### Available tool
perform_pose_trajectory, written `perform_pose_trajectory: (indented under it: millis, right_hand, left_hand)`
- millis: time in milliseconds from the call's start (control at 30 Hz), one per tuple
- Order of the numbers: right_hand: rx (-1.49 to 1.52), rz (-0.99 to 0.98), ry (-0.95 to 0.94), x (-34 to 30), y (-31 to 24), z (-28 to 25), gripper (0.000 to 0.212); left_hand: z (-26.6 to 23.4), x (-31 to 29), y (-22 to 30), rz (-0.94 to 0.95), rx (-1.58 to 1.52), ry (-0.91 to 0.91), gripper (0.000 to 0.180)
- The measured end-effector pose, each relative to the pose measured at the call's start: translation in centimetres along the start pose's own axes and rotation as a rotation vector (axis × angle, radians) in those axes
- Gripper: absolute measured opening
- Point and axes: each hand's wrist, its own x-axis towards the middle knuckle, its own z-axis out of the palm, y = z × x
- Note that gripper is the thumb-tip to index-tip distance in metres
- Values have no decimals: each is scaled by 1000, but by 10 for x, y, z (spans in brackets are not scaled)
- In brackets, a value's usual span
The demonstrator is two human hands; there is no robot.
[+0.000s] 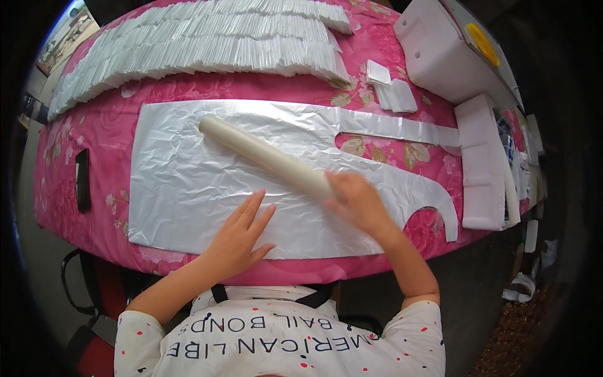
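A stack of thin white plastic aprons [182, 188] lies flat across the table, its straight end to the left and its cut-out straps to the right. Over it, at a slant, lies a pale smooth tube [264, 154], its far end up and to the left. My right hand [358, 201], a little blurred, is closed around the tube's near right end. With fingers spread, my left hand [242, 232] rests on the plastic near the front edge, apart from the tube and holding nothing.
Several rows of folded white plastic packets [207, 41] fill the far side of the pink floral tablecloth [103, 163]. A few folded pieces [396, 95] lie at the far right, by white foam boxes [483, 169]. A dark phone [83, 180] lies at the left.
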Motion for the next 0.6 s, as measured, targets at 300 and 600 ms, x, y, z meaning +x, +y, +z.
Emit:
perform_pose_trajectory:
  millis: [300,600]
  right_hand:
    - [-54,-124,38,-71,-3,46,55]
    - [-333,328,393,-146,134,-22,40]
  left_hand:
    - [33,28,18,130,137,-41,85]
    - [64,38,27,104,-14,128,106]
